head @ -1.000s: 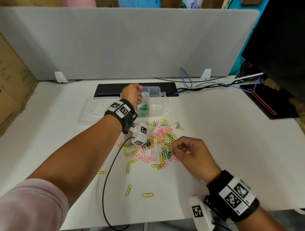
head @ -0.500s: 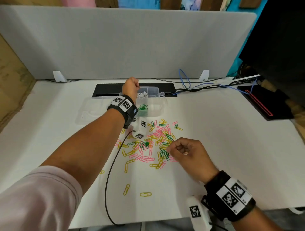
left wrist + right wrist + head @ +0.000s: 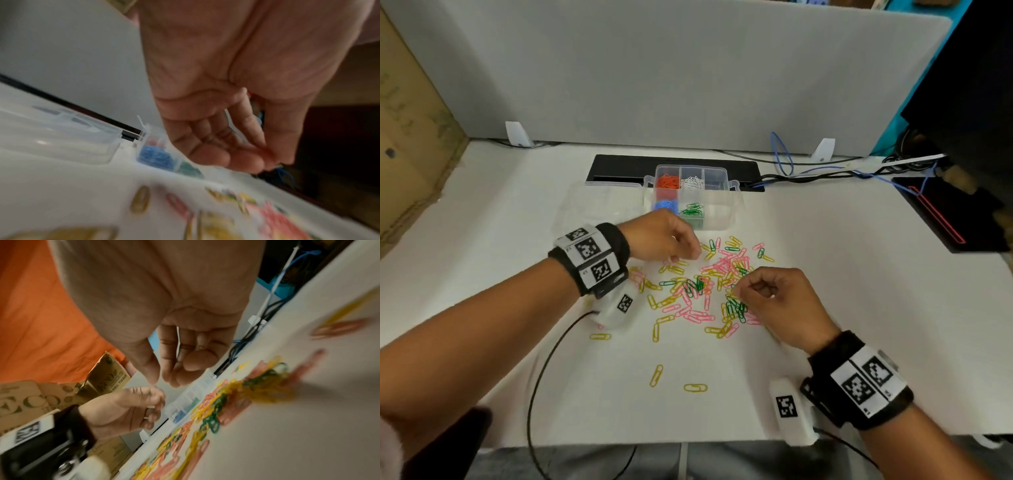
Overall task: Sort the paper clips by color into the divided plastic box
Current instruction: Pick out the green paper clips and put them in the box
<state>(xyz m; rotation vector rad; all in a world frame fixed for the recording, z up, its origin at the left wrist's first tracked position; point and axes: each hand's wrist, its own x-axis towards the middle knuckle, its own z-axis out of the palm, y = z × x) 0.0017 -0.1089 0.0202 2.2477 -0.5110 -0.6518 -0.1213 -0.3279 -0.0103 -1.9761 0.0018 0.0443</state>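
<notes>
Nearest to me on the white tabletop lie two stray yellow paper clips, side by side and well apart from the rest. My right hand hovers over the right edge of the loose heap of pink, yellow and green paper clips, which is spread across the middle of the table. Its fingers are loosely curled, with thumb and forefinger drawn close together over a knot of dark green clips; the right wrist view shows a small gap between those fingertips and nothing clearly between them, so I cannot tell whether I hold a clip. My left hand hangs over the far left edge of the heap, just short of the box. Its fingers are curled in toward the thumb, tips nearly meeting; the left wrist view is blurred and I cannot tell whether anything is pinched there.

Just beyond my left hand stands the clear divided plastic box, open, with its transparent lid lying flat to the left. Orange clips fill the far left compartment, white clips the far middle one, blue clips the near left one and green clips the near middle one. Behind the box runs a black slot in the table, cables trail off to the right, and a grey partition closes the back.
</notes>
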